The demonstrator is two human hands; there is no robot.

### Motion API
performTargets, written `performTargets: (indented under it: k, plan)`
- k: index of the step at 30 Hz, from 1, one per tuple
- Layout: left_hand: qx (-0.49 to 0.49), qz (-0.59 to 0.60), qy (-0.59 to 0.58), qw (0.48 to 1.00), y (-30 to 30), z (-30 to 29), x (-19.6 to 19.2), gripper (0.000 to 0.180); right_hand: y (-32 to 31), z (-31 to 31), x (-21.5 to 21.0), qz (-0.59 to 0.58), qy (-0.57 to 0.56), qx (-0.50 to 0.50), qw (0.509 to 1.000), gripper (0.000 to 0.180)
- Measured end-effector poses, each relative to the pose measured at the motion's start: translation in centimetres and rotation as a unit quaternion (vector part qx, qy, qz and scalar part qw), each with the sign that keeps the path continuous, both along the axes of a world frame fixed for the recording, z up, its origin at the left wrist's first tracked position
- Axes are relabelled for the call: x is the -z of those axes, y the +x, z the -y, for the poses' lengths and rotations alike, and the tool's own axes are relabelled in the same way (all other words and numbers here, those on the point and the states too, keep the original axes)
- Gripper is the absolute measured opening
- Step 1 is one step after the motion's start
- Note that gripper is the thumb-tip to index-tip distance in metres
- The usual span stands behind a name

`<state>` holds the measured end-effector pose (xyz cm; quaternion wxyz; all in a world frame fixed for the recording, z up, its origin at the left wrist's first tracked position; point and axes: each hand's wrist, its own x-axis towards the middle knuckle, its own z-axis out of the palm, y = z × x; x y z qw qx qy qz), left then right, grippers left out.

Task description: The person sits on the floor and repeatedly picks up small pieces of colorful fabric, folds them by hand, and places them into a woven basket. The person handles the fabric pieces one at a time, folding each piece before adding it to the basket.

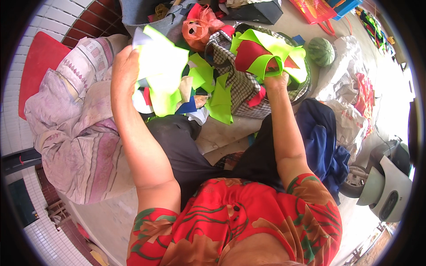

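My left hand [124,66] is closed on the left edge of a bright yellow-green cloth piece [164,64], which hangs lit by glare beside a heap of scraps. In that heap lie green scraps [219,99], with blue, white and beige bits among them. To the right, my right hand [277,81] grips a bunch of lime-green cloth scraps [268,39] over a black-and-white checked bag [242,91]. Dark red cloth [248,54] shows among the green there. Its fingers are partly hidden under the cloth.
Patterned bedding [84,150] lies bunched at left. Behind the scraps are a grey tub [135,15] and a red plastic bag [200,29]. A watermelon [321,51], white sacks [348,57], dark blue cloth [317,133] and a wheeled grey-white machine [392,188] are at right.
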<state>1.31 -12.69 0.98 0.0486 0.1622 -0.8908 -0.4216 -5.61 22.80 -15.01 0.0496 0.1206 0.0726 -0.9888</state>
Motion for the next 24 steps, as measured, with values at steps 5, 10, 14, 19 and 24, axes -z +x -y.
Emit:
performTargets:
  k: [5,10,14,19,24]
  plan:
    - [-0.111,-0.012,-0.364,0.925,0.7,-1.6,0.3,0.042,0.0,-0.1,0.3,-0.011,0.01,-0.005,1.0,0.037]
    - [0.098,-0.266,-0.194,0.939,-1.7,-9.0,0.3,0.031,1.0,2.1,-1.0,-0.056,0.034,-0.084,0.994,0.043]
    - [0.232,-0.255,-0.145,0.928,-1.4,-16.2,1.0,0.034,2.2,4.1,-2.2,-0.099,0.064,-0.116,0.986,0.046]
    - [0.303,-0.135,-0.24,0.912,-0.2,-18.8,2.7,0.055,3.8,5.2,-2.0,-0.067,0.111,-0.135,0.982,0.043]
    - [0.298,-0.052,-0.306,0.903,-0.1,-19.5,3.4,0.051,5.1,6.2,-3.5,0.02,0.182,-0.153,0.971,0.042]
